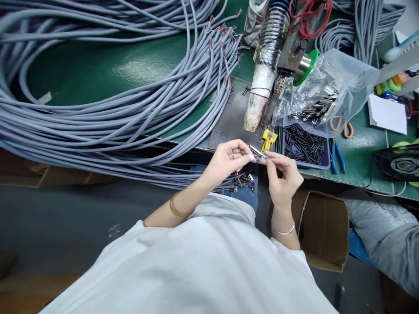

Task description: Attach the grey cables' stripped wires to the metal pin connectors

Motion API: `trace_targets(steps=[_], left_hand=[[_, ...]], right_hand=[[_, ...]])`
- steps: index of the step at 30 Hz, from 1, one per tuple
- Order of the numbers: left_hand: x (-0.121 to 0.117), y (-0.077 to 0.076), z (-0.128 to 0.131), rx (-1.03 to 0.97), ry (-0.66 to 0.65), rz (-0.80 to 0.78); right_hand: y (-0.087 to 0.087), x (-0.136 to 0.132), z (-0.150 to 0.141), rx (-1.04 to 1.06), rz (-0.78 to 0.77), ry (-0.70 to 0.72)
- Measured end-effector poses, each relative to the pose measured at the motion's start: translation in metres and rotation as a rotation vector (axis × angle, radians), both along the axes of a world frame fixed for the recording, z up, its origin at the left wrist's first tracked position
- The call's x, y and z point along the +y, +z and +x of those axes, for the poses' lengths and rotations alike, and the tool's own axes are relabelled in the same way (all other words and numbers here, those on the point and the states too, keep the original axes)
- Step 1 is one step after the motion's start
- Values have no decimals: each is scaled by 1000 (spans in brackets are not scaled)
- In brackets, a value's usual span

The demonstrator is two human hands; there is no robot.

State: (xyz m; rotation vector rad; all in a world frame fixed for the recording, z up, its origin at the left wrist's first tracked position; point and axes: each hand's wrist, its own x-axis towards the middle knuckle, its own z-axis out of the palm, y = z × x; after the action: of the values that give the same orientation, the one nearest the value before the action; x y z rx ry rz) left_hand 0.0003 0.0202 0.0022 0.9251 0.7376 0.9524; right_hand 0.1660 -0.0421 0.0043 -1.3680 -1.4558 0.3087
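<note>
My left hand (227, 158) and my right hand (284, 175) meet at the table's front edge, each in a pinch. Between them is a small multi-pin cable connector (258, 152) with coloured wires at its left end. The left fingertips close on its wired side; the right thumb and fingers grip its other end. A yellow clip-like holder (269, 138) sits just beyond the connector. Below the hands, several wired connectors (244, 180) on grey cables lie over my lap.
Bundled grey cables (131, 117) with stripped ends cover the left. A duct pipe (262, 91) stands ahead, beside a solder spool (306, 67). To the right are a bag of connectors (327, 91), a bin of black parts (327, 162), blue pliers (337, 157) and a carton (324, 231).
</note>
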Motion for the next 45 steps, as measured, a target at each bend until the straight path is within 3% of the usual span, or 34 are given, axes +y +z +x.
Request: trace_targets(steps=[3, 9, 23, 45], left_hand=[[2, -3, 2, 35, 31, 37], [6, -6, 11, 138, 131, 144], [8, 0, 16, 325, 249, 304], [9, 4, 22, 267, 308, 231]], right_hand=[[-7, 6, -3, -53, 3, 39], [-7, 17, -3, -225, 170, 20], [-5, 30, -2, -221, 191, 8], [-6, 33, -1, -194, 209, 17]])
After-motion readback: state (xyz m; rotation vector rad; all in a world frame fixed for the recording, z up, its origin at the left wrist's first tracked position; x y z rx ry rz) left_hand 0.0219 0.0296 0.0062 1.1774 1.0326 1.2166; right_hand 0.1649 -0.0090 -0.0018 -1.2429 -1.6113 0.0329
